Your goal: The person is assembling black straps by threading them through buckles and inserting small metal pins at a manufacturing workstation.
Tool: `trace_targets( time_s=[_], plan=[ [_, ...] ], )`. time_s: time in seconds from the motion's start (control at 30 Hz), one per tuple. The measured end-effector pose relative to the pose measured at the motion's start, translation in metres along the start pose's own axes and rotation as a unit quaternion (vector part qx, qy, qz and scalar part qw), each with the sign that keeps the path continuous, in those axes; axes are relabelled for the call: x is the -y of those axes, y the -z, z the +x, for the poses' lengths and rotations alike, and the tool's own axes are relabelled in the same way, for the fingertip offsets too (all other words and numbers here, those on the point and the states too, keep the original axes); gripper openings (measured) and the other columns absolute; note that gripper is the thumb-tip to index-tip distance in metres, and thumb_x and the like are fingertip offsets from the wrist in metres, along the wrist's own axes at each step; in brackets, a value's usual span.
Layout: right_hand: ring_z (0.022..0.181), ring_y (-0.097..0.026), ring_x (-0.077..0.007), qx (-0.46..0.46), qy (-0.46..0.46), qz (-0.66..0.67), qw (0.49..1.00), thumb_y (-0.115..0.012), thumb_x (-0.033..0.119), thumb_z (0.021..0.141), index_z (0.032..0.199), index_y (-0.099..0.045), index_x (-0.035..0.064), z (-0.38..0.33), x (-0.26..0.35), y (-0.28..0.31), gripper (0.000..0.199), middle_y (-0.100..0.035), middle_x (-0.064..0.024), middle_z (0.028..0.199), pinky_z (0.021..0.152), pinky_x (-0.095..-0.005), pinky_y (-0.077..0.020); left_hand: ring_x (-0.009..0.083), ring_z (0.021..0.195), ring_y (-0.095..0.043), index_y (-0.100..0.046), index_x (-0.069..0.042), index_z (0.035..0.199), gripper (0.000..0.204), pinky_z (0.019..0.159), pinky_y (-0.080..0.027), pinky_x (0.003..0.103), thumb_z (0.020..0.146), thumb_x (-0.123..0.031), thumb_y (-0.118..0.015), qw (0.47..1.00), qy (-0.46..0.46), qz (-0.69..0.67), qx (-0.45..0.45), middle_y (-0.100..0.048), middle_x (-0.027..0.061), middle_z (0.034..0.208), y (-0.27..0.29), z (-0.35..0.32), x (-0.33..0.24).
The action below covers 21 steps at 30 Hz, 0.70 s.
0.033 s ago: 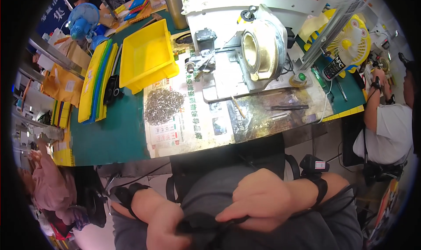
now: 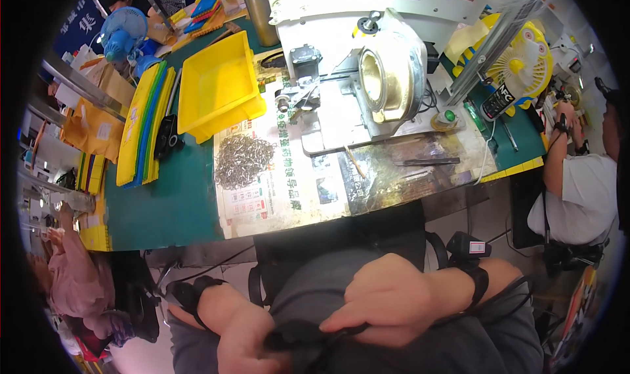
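Observation:
Low in front of my body, above my lap, both hands are at a dark black object (image 2: pixel 298 336). It looks like a small device or strap with a thin cord, but its kind is blurred against my dark clothing. My left hand (image 2: pixel 246 341) is closed around its left side, fingers turned down and partly hidden. From the other side my right hand (image 2: pixel 390 302) is curled, its index finger reaching to the object and its fingers pinched at a thin dark strip. Each wrist wears a black band; a black box (image 2: pixel 467 246) is on the right one.
On the green bench stand a yellow bin (image 2: pixel 220 85), a heap of small metal pieces (image 2: pixel 244 161) and a white machine with a brass-coloured ring (image 2: pixel 377 79). Dark tweezers (image 2: pixel 428 161) lie near the front edge. Coloured folders (image 2: pixel 147 128) are at left. Other people sit on both sides.
The view has shifted very slightly. Both hands stay at the black object, almost unmoved.

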State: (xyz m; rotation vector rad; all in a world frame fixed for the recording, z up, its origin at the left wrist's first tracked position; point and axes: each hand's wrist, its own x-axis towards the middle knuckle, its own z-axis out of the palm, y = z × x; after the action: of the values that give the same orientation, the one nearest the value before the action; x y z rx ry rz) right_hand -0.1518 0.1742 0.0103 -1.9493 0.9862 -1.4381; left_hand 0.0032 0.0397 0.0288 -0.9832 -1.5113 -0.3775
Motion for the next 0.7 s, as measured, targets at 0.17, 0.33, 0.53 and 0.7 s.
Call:
trace_targets(
  time_s=[0.17, 0.33, 0.53, 0.7],
  plan=[
    [0.063, -0.062, -0.0306, -0.016, -0.039, 0.036, 0.998, -0.072, 0.006, 0.077, 0.099, -0.064, 0.0037, 0.011, 0.01, -0.007, 0.023, -0.062, -0.0099, 0.076, 0.053, -0.039, -0.0482, 0.0068, 0.067, -0.046, -0.053, -0.02, 0.093, 0.008, 0.063, -0.029, 0.027, 0.097, -0.023, -0.046, 0.987, 0.026, 0.096, -0.124, -0.057, -0.0101, 0.079, -0.012, -0.008, -0.002],
    [0.061, -0.06, -0.0302, 0.088, -0.174, -0.013, 0.981, -0.076, 0.015, 0.083, 0.092, -0.066, 0.0042, 0.021, 0.036, -0.002, 0.017, -0.06, -0.0095, 0.073, 0.053, -0.0363, -0.048, 0.0141, 0.061, -0.045, -0.057, -0.017, 0.084, 0.017, 0.057, -0.038, 0.032, 0.098, -0.019, -0.048, 0.936, -0.006, 0.292, -0.195, -0.054, -0.0009, 0.081, 0.002, -0.037, -0.001],
    [0.062, -0.065, -0.0309, 0.058, -0.3, -0.079, 0.949, -0.072, 0.01, 0.085, 0.093, -0.058, 0.0041, 0.003, 0.04, 0.004, 0.018, -0.061, -0.0115, 0.071, 0.053, -0.0365, -0.0509, 0.0163, 0.059, -0.047, -0.055, -0.017, 0.087, 0.007, 0.056, -0.036, 0.033, 0.09, -0.023, -0.053, 0.957, 0.124, 0.248, -0.09, -0.06, 0.0025, 0.079, 0.011, -0.065, -0.017],
    [0.066, -0.068, -0.0194, 0.023, -0.413, 0.018, 0.91, -0.076, 0.008, 0.084, 0.102, -0.061, 0.0028, -0.008, 0.019, 0.006, 0.023, -0.066, -0.0091, 0.078, 0.056, -0.0287, -0.0521, 0.0182, 0.057, -0.049, -0.054, -0.017, 0.089, 0.011, 0.054, -0.035, 0.034, 0.084, -0.026, -0.057, 0.955, 0.23, 0.18, -0.048, -0.065, 0.0054, 0.076, -0.003, -0.087, -0.016]
  ],
)
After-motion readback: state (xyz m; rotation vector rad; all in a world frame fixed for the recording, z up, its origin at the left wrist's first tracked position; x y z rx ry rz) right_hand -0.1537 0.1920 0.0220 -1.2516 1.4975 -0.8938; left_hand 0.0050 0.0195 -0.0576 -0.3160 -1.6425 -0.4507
